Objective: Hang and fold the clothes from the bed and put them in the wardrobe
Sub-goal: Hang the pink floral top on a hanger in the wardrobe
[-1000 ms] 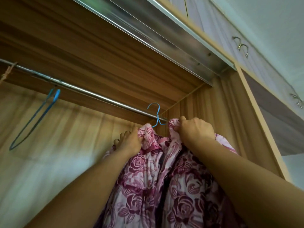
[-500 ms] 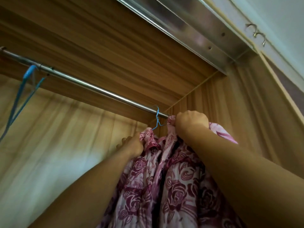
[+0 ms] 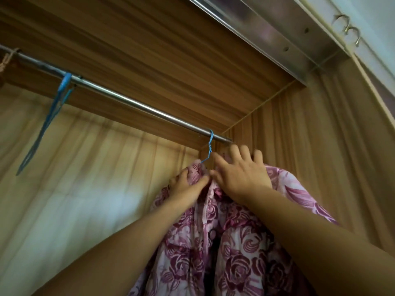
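A pink garment with a dark rose print (image 3: 239, 253) hangs on a blue wire hanger (image 3: 209, 148), whose hook sits over the steel wardrobe rail (image 3: 132, 105) near its right end. My left hand (image 3: 185, 184) grips the cloth at the garment's left shoulder. My right hand (image 3: 239, 174) lies over the right shoulder with its fingers spread and straight, holding nothing.
An empty blue wire hanger (image 3: 51, 116) hangs on the rail at the left. The wardrobe's wooden side wall (image 3: 320, 167) stands close on the right of the garment. A metal door track (image 3: 267, 33) runs overhead, with cupboard handles (image 3: 348, 32) above it.
The hanger's hook has gone from below the rail to resting over it. My right hand has let go of the garment's shoulder and its fingers have spread open.
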A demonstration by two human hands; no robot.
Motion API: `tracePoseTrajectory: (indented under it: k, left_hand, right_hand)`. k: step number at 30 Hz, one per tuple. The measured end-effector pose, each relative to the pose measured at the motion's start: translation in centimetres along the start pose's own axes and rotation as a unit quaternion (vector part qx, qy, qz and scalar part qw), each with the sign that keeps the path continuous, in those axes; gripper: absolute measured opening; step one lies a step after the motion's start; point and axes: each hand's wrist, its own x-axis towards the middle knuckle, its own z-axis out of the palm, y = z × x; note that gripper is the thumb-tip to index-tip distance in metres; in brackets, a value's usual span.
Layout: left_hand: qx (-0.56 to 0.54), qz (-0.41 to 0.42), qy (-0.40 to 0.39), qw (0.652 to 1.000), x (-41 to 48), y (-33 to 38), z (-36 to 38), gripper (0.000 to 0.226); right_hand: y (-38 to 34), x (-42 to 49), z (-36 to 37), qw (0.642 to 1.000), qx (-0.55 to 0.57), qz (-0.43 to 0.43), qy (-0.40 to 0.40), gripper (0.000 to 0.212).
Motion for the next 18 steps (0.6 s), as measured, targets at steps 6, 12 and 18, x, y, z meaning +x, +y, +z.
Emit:
tracePoseTrajectory:
  k: [6,12,18]
  left_hand:
    - [0.043,0.04,0.047,0.997,-0.6,-1.0,-2.5,0.036]
    - [0.124,0.109,0.042,0.985,-2.5,-1.2,-2.9,0.022]
    - [0.11,0.142,0.049,0.983,-3.8,-2.3,-3.7,0.023]
  right_hand:
    - [-0.7,-1.7,0.1,0.983,-0.006,-0.099,-0.153,0.051]
    - [-3.3,-2.6,-0.6,0.99,0.063,-0.072,-0.102,0.032]
    - [-6.4,-3.8,0.0,0.952,0.288,0.044,-0.091,0.037]
